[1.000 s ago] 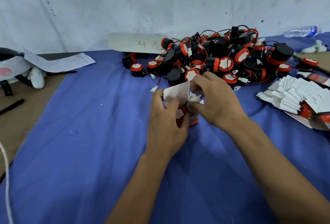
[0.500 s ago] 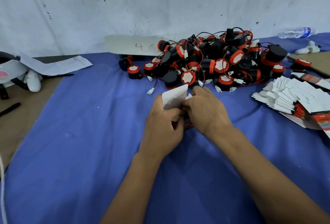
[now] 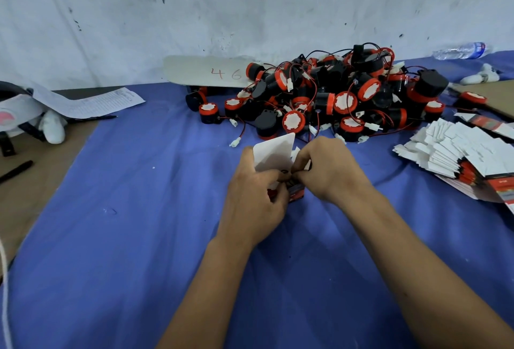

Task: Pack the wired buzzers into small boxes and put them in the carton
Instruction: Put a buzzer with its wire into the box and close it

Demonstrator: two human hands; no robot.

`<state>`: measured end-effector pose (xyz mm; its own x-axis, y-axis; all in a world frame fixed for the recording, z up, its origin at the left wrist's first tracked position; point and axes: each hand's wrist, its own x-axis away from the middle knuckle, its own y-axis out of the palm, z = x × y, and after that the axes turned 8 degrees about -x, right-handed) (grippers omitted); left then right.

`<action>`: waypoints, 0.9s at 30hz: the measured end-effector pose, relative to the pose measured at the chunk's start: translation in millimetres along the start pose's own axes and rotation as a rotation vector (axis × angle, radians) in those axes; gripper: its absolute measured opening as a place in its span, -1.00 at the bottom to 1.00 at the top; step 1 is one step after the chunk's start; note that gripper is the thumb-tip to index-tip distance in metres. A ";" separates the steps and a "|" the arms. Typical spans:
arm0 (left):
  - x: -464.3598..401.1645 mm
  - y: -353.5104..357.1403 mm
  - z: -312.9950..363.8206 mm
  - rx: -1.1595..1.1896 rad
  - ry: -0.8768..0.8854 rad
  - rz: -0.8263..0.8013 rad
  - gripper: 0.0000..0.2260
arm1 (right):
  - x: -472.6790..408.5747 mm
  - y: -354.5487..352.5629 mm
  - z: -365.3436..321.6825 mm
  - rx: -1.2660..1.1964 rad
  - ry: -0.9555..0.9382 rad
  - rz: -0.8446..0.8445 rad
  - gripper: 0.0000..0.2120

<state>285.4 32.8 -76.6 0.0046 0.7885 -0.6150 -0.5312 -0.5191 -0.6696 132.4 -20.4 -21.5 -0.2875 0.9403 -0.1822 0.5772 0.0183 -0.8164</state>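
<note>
Gripping a small box (image 3: 295, 192) from the left, the left hand (image 3: 254, 201) curls its fingers round the box body, while the box's white flap (image 3: 274, 154) stands up behind the knuckles. The right hand (image 3: 332, 170) meets it from the other side, its fingertips pinched together at the top opening of the box; what they pinch is hidden between the two hands. Only a red and dark corner of the box shows below the fingers, resting on or just above the blue cloth (image 3: 125, 237) that covers the counter.

Beyond the hands, near the white wall (image 3: 250, 0), lies a heap of wired buzzers (image 3: 333, 98), black bodies with red rims and white faces, their thin red and black wires and white plugs tangled among them. A stack of flat boxes (image 3: 467, 159) sits fanned out to the right of the heap, white sides up with red edges showing. Behind the heap a pale board (image 3: 205, 71) bears the red figures 46. A printed sheet (image 3: 91, 101) lies at the left edge of the cloth, and a plastic bottle (image 3: 461, 50) lies on its side at the far right.
</note>
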 end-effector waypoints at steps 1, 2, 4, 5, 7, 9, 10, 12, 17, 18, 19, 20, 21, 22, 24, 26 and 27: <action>0.3 0.0 -0.2 0.009 0.007 -0.003 -0.81 | -1.8 -0.8 -2.0 0.004 -0.005 0.002 -0.85; 0.6 0.2 -0.7 0.017 0.014 -0.008 -0.81 | -4.3 -1.2 -4.3 0.032 -0.010 -0.003 -0.86; 0.9 0.8 -1.9 0.020 0.021 -0.014 -0.82 | -11.2 -0.3 -7.2 0.116 -0.020 0.003 -0.89; 0.7 1.1 -2.8 0.021 0.018 -0.017 -0.84 | -14.8 0.8 -7.1 0.137 -0.019 0.007 -0.85; -0.2 1.9 -3.8 0.024 0.001 -0.022 -0.87 | -20.2 4.8 -2.8 0.123 0.002 -0.009 -0.72; -1.0 1.9 -3.3 0.056 -0.016 -0.011 -0.79 | -23.3 8.8 2.6 0.090 0.043 -0.021 -0.68; -1.1 1.8 -2.9 0.092 -0.028 -0.002 -0.72 | -24.6 10.8 5.2 0.079 0.068 -0.028 -0.67; -0.7 1.5 -1.4 0.178 -0.061 0.054 -0.63 | -25.7 13.6 9.9 0.060 0.102 -0.028 -0.72; 5.9 1.9 7.7 0.691 -0.392 0.190 -0.71 | -19.3 21.1 17.1 -0.102 0.084 0.059 -0.82; 6.1 3.0 6.2 0.731 -0.448 0.206 -0.72 | -17.0 22.9 17.1 -0.124 0.072 0.075 -0.83; 5.6 4.1 4.6 0.744 -0.484 0.204 -0.74 | -14.9 24.5 17.0 -0.148 0.059 0.088 -0.82; 5.2 5.1 3.4 0.733 -0.501 0.191 -0.76 | -12.5 25.9 16.8 -0.173 0.043 0.099 -0.80; 4.5 5.8 2.5 0.718 -0.510 0.179 -0.78 | -10.4 26.7 16.4 -0.194 0.020 0.105 -0.78; 4.1 6.8 1.5 0.701 -0.512 0.175 -0.78 | -8.3 27.2 16.4 -0.209 -0.005 0.106 -0.77; 2.6 8.4 -0.2 0.668 -0.516 0.170 -0.75 | -5.0 26.5 16.7 -0.233 -0.050 0.098 -0.79; 1.3 10.0 -2.5 0.643 -0.520 0.143 -0.68 | -3.0 25.1 17.6 -0.251 -0.077 0.082 -0.79; 0.8 10.4 -3.4 0.633 -0.526 0.120 -0.63 | -3.2 24.7 17.9 -0.256 -0.071 0.068 -0.79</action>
<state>282.7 26.8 -85.5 -0.3953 0.8726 -0.2868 -0.8799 -0.4494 -0.1544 133.9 -29.1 -50.8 -0.2891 0.9161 -0.2777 0.7689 0.0494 -0.6374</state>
